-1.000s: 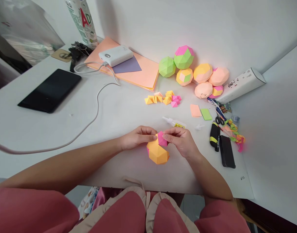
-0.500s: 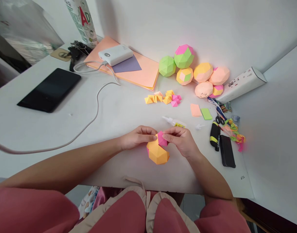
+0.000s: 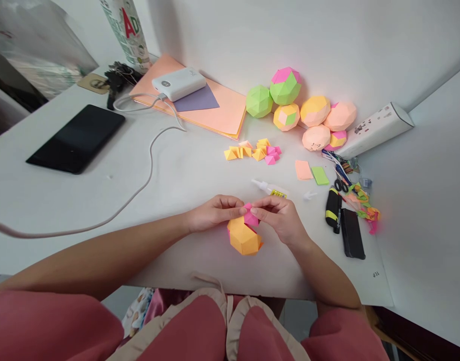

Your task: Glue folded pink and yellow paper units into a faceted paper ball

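Low over the near part of the desk, a partly formed orange-and-pink paper ball (image 3: 245, 239) is between my hands. My left hand (image 3: 217, 212) pinches its upper left edge, thumb on top. From the other side, my right hand (image 3: 278, 216) grips the pink paper piece (image 3: 251, 216) at the ball's top between thumb and forefinger. The fingertips of both hands almost meet there and hide part of the joint. Just beyond my right hand lies a white glue bottle (image 3: 269, 189) with a pointed nozzle. Small folded orange and pink paper pieces (image 3: 259, 153) sit farther back.
Finished paper balls (image 3: 285, 86) stand along the wall. Peach and green paper squares (image 3: 303, 170), scissors (image 3: 341, 185), a box cutter (image 3: 332, 208) and a black case (image 3: 352, 234) lie at right. Left are a black tablet (image 3: 77, 139) and a power bank (image 3: 179, 83) with a cable.
My left thumb has slid slightly right onto the pink piece, and more of that piece is now covered. The ball has tilted a little; the hands otherwise stay in place.
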Demonstrator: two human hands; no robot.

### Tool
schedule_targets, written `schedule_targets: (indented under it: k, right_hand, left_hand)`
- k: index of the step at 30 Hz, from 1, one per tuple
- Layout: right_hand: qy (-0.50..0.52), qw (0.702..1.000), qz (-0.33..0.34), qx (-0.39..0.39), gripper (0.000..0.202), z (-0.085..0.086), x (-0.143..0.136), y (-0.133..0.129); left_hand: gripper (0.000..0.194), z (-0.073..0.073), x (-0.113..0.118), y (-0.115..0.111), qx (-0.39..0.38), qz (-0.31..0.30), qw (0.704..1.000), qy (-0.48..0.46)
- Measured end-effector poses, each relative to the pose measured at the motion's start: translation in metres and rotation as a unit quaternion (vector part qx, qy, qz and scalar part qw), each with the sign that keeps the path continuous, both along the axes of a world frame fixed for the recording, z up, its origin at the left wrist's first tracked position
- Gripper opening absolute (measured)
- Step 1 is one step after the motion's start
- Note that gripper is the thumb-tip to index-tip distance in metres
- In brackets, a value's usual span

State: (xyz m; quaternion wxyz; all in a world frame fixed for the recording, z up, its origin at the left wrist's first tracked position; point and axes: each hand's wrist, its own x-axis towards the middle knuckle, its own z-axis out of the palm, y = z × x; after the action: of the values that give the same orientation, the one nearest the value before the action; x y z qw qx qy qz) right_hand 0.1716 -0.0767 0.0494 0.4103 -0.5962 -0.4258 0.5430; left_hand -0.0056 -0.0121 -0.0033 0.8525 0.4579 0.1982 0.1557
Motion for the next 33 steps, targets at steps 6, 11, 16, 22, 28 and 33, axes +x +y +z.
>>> schedule_targets:
  k: [6, 11, 16, 22, 28, 33]
  right_hand:
    - [-0.009, 1.000, -0.001, 0.011, 0.010, -0.0025, -0.0040, -0.0024]
    - [-0.007, 1.000, 0.011, 0.001, 0.010, -0.0035, -0.0059, -0.0033]
    - [0.008, 0.999, 0.042, -0.020, 0.015, -0.0021, -0.0060, -0.0033]
    - [0.023, 0.999, 0.022, -0.029, 0.019, -0.0010, -0.0050, -0.0027]
    - [0.005, 1.000, 0.012, -0.020, 0.015, -0.0012, -0.0052, -0.0042]
    - [-0.005, 1.000, 0.014, -0.023, 0.015, -0.0010, -0.0042, -0.0050]
  left_hand:
    - [0.022, 0.0036, -0.0007, 0.0000, -0.002, 0.004, 1.000, 0.004]
    - [0.021, 0.0053, -0.0007, 0.0003, -0.003, 0.005, 1.000, -0.027]
    - [0.021, 0.0045, -0.0004, -0.0003, -0.001, 0.011, 1.000, -0.023]
    - [0.026, 0.0024, -0.0023, 0.0030, 0.012, -0.014, 1.000, -0.025]
    - [0.015, 0.0031, -0.0026, 0.0063, 0.015, -0.039, 0.999, -0.015]
    - [0.015, 0.0022, -0.0019, 0.0047, 0.005, -0.034, 0.999, -0.008]
